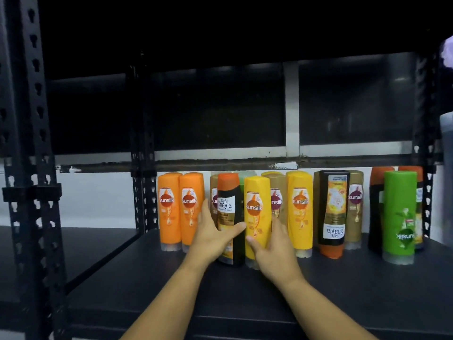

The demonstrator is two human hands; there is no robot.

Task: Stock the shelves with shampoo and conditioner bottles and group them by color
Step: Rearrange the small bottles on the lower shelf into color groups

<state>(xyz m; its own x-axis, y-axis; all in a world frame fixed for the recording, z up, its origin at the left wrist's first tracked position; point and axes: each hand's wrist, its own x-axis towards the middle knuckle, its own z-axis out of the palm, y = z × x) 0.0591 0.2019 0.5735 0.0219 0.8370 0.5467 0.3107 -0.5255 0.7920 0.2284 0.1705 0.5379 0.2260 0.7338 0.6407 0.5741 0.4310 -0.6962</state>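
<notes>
We have two bottles in hand at the front of the shelf [355, 285], ahead of the mixed row along the back. Our left grip [214, 238] wraps the black bottle [226, 192] with the orange cap low on its body, thumb across the front label and fingers round its left side. Our right grip [272, 253] holds the yellow bottle [257, 197] likewise, thumb on the front and fingers round the right flank. The two stand side by side, touching or nearly so, both close to upright. We judge them to be stiff plastic, full and so fairly weighty, with glossy walls and slick labels that could slide in a loose hold. They are tall and narrow on a small foot, the yellow one resting on its clear cap, so a push high up would likely tip them. The lower waist looks the soundest place to hold, squeezing the broad faces and not the cap. The yellow one belongs, we think, beside the other yellow bottle [300, 212] to its right, and the black one by the inverted black bottle [333, 212] further along.
</notes>
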